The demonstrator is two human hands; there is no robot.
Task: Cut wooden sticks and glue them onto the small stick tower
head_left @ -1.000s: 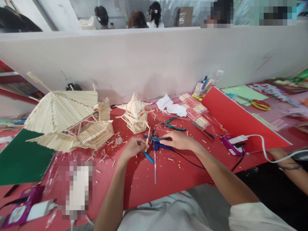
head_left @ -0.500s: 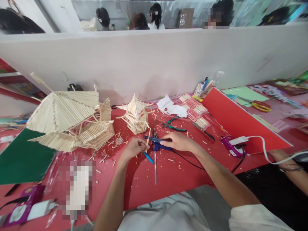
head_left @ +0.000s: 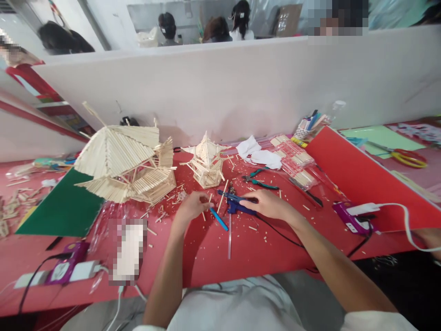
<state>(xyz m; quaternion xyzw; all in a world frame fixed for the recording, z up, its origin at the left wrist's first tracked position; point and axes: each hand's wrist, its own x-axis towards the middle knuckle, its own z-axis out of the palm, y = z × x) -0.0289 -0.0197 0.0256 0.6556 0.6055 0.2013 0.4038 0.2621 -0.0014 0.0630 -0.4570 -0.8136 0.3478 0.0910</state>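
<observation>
My left hand is closed in a pinch on a short wooden stick. My right hand grips a pair of dark blue pliers whose jaws point toward the left hand. Under the pliers lies a blue glue gun, with a clear glue stick reaching toward me and a black cord. A light blue pen-like cutter rests between the hands. Close to the plier jaws lies a longer wooden stick. Behind stands a small pavilion model made of sticks.
A bigger stick pavilion stands left on a green board. Green-handled cutters, white tissue and packs of sticks lie behind. At right are a red board and a purple power strip. Scraps litter the red table.
The stick near the plier jaws now lies apart from my left hand, which pinches a short piece. My left hand has drawn slightly away from the pliers. The camera view has turned left.
</observation>
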